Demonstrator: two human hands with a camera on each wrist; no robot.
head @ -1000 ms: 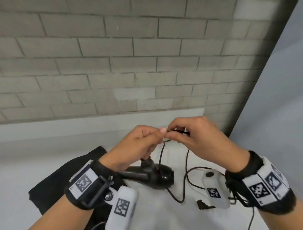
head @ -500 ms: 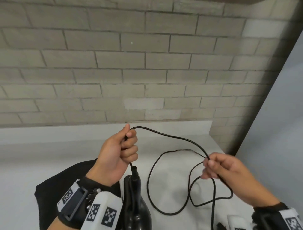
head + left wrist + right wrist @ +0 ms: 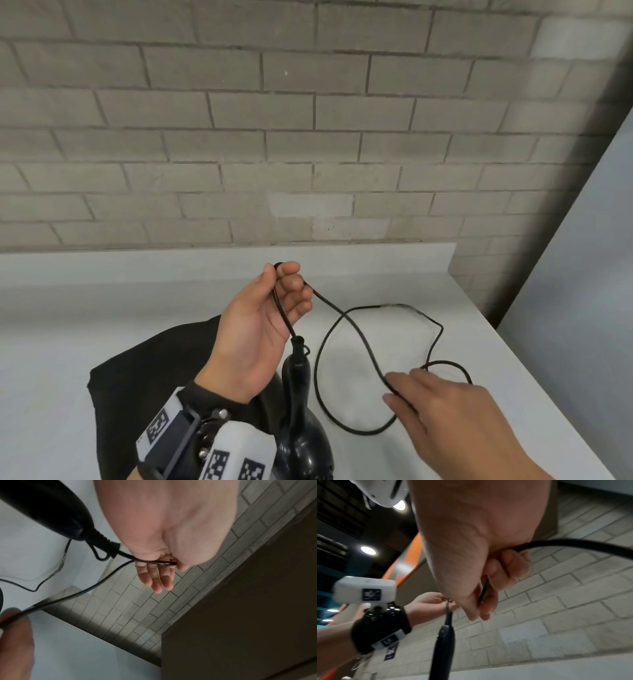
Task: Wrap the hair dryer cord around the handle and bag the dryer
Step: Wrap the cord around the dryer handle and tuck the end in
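Note:
The black hair dryer [image 3: 301, 425] stands on the white counter with its handle [image 3: 295, 373] pointing up; the handle also shows in the left wrist view [image 3: 51, 511] and the right wrist view [image 3: 444, 649]. Its black cord [image 3: 346, 322] rises from the handle end into my left hand [image 3: 270, 308], which pinches it between thumb and forefinger [image 3: 164, 563]. From there the cord runs down to my right hand [image 3: 442, 411], whose curled fingers grip it [image 3: 505, 566]. More cord lies in loose loops [image 3: 435, 329] on the counter. A black bag [image 3: 144, 387] lies under my left forearm.
The white counter [image 3: 102, 308] ends at a brick wall [image 3: 308, 137] behind and at an edge on the right [image 3: 548, 394]. A grey panel [image 3: 589, 274] stands beyond that edge.
My hands have drawn apart along the cord: the left one stays raised above the handle, the right one has slid down and toward me. The dryer now stands handle up instead of lying flat.

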